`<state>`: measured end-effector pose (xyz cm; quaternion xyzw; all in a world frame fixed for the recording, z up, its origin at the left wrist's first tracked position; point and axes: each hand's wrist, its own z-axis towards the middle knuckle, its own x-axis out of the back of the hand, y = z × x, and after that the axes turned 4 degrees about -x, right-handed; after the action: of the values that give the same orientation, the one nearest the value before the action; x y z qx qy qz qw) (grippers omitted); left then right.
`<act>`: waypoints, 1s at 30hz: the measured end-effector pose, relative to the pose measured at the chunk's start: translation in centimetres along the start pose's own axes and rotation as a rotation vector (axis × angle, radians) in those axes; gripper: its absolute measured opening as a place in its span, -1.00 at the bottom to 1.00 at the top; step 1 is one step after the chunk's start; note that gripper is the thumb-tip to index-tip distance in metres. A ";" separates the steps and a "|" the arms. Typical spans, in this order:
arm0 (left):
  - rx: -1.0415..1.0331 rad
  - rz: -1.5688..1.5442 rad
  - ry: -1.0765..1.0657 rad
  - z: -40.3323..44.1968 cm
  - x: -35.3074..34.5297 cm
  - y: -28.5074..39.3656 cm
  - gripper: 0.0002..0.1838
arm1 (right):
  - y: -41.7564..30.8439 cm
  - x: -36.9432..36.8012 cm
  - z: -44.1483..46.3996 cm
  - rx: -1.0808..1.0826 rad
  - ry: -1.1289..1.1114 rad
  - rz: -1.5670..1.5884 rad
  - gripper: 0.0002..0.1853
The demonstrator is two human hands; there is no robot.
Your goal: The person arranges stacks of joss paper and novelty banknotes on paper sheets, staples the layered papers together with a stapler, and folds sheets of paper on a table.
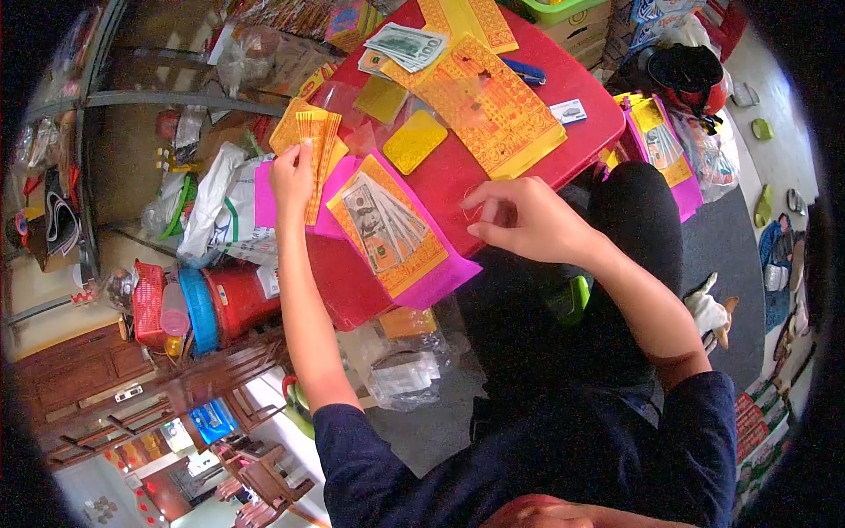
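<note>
My left hand [293, 182] is closed around a folded, pleated sheaf of yellow joss paper [319, 132] at the table's left edge. My right hand [532, 222] hovers over the near edge with its fingers curled. At its fingertips is a thin, faint loop that looks like a rubber band [464, 195]. Between the hands lies a stack of magenta paper [449, 280] topped by a yellow printed sheet [421, 268] and fanned play banknotes [380, 224]. Further back, patterned yellow joss paper [493, 114] is spread beside a yellow pad [415, 143].
The red table [585, 92] also carries more banknotes [407, 46], a blue stapler [526, 72] and a small white box [569, 112]. Another magenta bundle [660, 150] stands at the right. A red bucket [242, 299] and bags are at the left; a dog [711, 312] lies on the floor.
</note>
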<state>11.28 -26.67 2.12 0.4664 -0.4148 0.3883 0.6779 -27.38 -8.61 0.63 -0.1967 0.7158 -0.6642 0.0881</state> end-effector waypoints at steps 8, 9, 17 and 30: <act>-0.006 -0.038 0.031 -0.1 -0.2 0.2 -0.56 | 0.3 0.0 0.0 0.015 -0.011 0.005 -0.72; -0.010 -0.042 0.036 -0.1 -0.2 0.2 -0.56 | 0.3 -0.1 0.0 0.019 -0.007 0.006 -0.72; -0.024 -0.054 0.070 -0.2 -0.5 -0.1 -0.54 | 0.0 0.1 0.0 0.012 0.014 -0.006 -0.72; -0.003 -0.121 0.032 0.3 -0.6 -1.4 -0.54 | 0.5 -0.1 0.0 0.057 0.011 -0.003 -0.72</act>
<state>12.30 -27.39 1.16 0.4833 -0.3758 0.3534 0.7073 -27.33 -8.55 0.11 -0.1914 0.6969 -0.6855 0.0887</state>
